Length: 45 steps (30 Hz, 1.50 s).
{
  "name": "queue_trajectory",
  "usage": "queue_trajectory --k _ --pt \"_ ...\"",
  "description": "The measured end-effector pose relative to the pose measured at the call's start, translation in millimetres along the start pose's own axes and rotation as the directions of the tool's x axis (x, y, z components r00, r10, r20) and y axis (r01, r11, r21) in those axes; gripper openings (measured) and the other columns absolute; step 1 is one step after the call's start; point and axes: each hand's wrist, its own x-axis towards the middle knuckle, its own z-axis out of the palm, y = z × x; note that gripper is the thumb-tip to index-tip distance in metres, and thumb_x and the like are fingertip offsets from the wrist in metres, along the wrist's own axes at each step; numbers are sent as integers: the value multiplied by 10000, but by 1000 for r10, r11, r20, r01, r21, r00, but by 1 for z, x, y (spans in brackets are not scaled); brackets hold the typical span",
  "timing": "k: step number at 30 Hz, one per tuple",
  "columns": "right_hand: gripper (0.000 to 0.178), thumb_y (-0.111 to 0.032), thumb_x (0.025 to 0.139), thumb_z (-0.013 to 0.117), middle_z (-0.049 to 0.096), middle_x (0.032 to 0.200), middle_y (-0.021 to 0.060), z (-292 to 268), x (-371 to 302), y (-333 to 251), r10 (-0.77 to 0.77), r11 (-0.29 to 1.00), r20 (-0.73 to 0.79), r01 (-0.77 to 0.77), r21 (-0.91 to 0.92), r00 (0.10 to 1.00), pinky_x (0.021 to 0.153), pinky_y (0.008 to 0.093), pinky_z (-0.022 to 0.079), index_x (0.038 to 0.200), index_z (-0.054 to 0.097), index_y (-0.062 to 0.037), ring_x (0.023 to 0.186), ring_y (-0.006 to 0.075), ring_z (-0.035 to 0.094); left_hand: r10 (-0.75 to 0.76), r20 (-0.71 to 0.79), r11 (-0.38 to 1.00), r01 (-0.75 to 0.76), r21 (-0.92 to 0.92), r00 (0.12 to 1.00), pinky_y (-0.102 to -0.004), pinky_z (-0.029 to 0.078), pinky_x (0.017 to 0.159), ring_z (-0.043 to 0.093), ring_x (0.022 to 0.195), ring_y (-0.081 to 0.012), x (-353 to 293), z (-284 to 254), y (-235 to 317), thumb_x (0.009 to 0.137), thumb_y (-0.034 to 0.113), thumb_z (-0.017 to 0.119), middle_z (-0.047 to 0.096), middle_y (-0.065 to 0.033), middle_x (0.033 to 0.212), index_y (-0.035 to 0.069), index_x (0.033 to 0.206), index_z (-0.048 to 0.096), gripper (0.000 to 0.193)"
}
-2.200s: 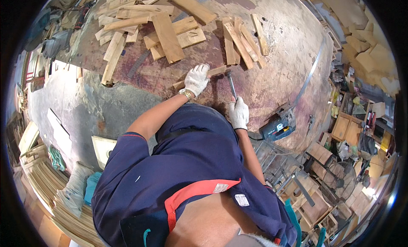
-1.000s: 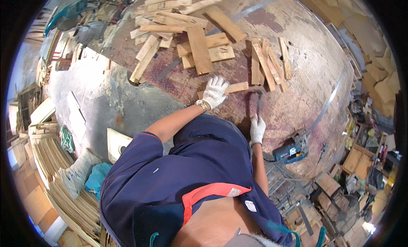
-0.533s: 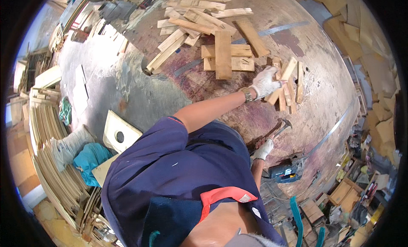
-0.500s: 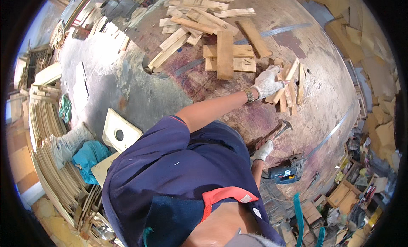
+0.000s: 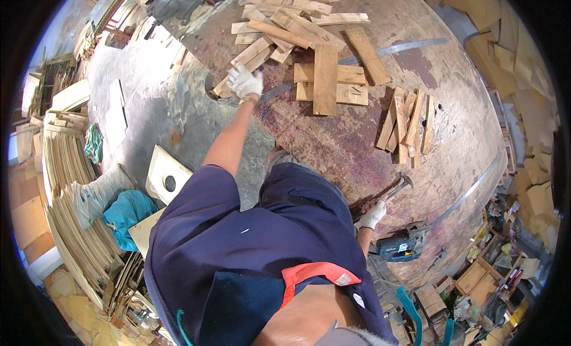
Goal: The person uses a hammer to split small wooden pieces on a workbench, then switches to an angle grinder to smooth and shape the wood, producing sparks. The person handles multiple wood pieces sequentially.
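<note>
Gloved, fingers loosely spread, the left hand (image 5: pixel 245 82) is at the near end of a pale wooden strip (image 5: pixel 222 88), contact unclear from here; the right hand (image 5: pixel 373 215) grips a hammer (image 5: pixel 395 189) between a strip cluster (image 5: pixel 401 124) and a blue power tool (image 5: pixel 399 248).

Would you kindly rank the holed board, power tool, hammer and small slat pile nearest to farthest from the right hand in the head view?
1. Hammer, in the right hand
2. Power tool, lower right
3. Small slat pile, above
4. Holed board, left
</note>
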Motion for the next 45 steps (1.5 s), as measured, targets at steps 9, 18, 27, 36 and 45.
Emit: queue_trajectory --k 9,18,27,36,45 --pt "538 -561 1016 583 356 525 -26 0 -2 0 9 1000 73 -10 20 997 332 326 260 690 398 -175 364 138 340 208 269 939 -115 -324 940 -513 552 775 683 856 -469 -35 -15 -42 834 419 756 712 -249 891 79 1057 703 410" --pt "499 -577 1026 556 400 533 -41 -7 10 12 -19 996 62 25 -86 998 342 291 307 719 445 -200 383 106 398 685 448 598 -92 -796 575 -405 521 789 651 816 -330 -179 -52 29 972 322 679 702 -165 926 32 1049 664 301" --pt "467 -460 1057 557 508 600 -1 6 1 26 -318 878 68 320 -355 946 505 319 380 812 597 -64 537 114 473 962 172 273 -792 -545 214 -498 463 942 596 1112 -365 -232 -66 112 866 400 717 635 -153 1177 92 1265 636 510" --pt "396 -394 1057 548 613 688 164 67 -49 -54 -605 568 259 635 -523 753 614 416 475 1090 668 -18 618 264 603 977 100 214 -895 -391 190 -510 202 1256 263 1540 -392 -245 -23 117 885 579 666 328 -227 1639 -38 1540 383 944" --pt "344 -375 1042 522 667 733 261 71 -37 -27 -341 142 537 607 -782 772 614 561 511 1103 620 -51 699 471 669 959 227 242 -913 -328 172 -499 168 1268 220 1560 -366 -247 -24 124 891 587 645 257 -193 1680 -9 1585 308 975"
